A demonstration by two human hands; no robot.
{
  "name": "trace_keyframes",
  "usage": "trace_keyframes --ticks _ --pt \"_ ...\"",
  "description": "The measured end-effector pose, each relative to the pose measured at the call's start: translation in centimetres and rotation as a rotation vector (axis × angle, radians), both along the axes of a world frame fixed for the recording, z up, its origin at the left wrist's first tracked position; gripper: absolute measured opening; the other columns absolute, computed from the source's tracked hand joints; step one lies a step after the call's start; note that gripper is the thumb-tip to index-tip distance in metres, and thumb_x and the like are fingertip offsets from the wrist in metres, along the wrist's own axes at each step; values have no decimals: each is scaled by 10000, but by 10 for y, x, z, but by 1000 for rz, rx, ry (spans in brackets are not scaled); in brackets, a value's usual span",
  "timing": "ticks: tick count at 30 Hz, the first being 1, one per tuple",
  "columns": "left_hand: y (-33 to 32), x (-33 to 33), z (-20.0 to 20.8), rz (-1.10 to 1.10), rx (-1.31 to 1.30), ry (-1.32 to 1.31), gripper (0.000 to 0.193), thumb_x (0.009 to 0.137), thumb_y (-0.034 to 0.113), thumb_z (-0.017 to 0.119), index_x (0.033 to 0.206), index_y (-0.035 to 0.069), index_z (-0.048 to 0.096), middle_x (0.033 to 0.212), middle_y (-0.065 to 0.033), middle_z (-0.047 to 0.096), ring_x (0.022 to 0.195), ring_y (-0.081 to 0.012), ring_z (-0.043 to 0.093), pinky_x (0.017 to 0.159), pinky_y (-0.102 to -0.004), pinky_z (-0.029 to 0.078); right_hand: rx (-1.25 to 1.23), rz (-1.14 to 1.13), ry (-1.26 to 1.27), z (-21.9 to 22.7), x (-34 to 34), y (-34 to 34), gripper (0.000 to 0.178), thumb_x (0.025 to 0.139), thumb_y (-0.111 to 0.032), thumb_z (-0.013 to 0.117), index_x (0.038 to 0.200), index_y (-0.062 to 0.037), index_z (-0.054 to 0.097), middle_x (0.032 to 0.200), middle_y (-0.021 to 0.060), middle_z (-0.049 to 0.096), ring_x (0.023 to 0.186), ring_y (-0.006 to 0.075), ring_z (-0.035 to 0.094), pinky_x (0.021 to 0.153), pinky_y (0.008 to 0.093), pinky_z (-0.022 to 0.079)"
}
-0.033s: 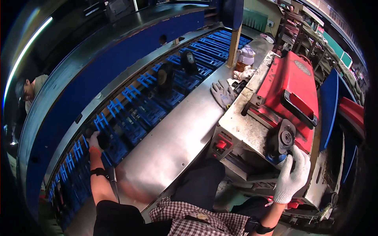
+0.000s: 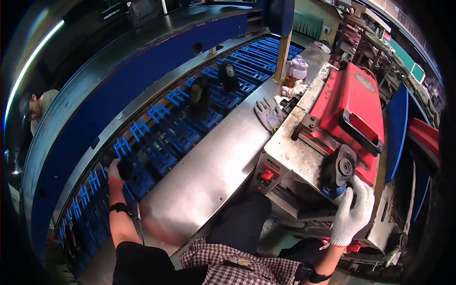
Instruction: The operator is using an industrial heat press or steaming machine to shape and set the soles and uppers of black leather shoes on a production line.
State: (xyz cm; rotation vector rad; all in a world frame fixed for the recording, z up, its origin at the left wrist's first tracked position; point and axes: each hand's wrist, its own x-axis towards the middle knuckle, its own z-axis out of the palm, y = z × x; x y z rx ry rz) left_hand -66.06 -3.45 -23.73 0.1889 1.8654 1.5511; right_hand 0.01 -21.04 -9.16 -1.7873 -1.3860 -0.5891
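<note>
White-gloved right hand (image 2: 354, 211) was set at the lower edge of a dark ringed part (image 2: 344, 165), at the front of a red machine (image 2: 354, 95); grip couldn't be told. Left hand (image 2: 113, 170) was placed by a dark piece (image 2: 125, 170) at the blue rack (image 2: 178, 141); grip also unclear. No clear shift was seen since the earlier frame.

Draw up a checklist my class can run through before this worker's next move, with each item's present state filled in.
1. Right hand gloved: ok, white knit glove.
2. Right-hand grip on the dark rounded part: cannot tell; fingertips at its edge.
3. Left-hand grip: cannot tell; shadowed among blue bars.
4. Metal counter free of loose items: not ok; grey glove lies there.
5. Red switch off: cannot tell.
</note>
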Motion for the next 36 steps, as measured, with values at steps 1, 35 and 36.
trace_keyframes --ticks 1,35,36 --pt "-1 -31 -14 65 35 138 984 752 263 799 1552 -3 291 1377 -194 570 1237 -311 581 1049 -447 471 7 19 16 0 0 1 312 874 26 683 1178 -34 719 1088 126 702 1009 294 668 935 394 511" --pt "15 -26 -31 194 110 471 776 727 201 758 1413 -10 462 1267 -136 579 1194 -291 522 1098 -401 363 52 16 32 4 -2 4 303 859 35 673 1147 -43 729 1052 122 702 977 291 664 919 390 505" --pt "15 -24 -30 192 108 471 776 727 201 758 1413 -10 462 1267 -136 579 1194 -291 522 1098 -401 363 49 14 32 4 -2 4 303 859 35 673 1147 -43 729 1052 122 702 977 291 664 919 390 505"
